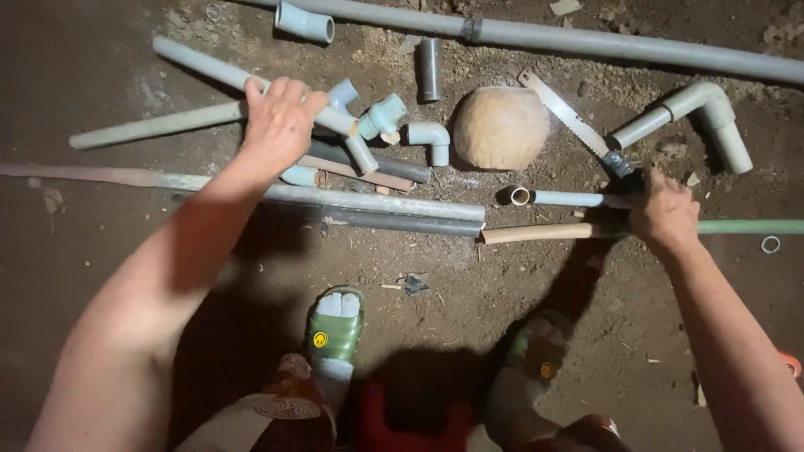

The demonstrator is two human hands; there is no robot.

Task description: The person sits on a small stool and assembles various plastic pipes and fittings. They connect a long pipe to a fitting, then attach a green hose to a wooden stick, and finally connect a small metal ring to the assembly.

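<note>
Left hand (279, 124) clenched on the grey pipe (201, 65) upper left, right hand (666, 213) grasping the thin pipe (565, 198) right of centre beside the hacksaw blade (563, 111); steady both before lifting.

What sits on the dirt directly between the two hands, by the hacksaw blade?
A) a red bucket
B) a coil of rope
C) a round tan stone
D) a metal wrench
C: a round tan stone lies on the ground between the left hand, which rests on a grey pipe, and the right hand, with the hacksaw blade just to its right.
</note>
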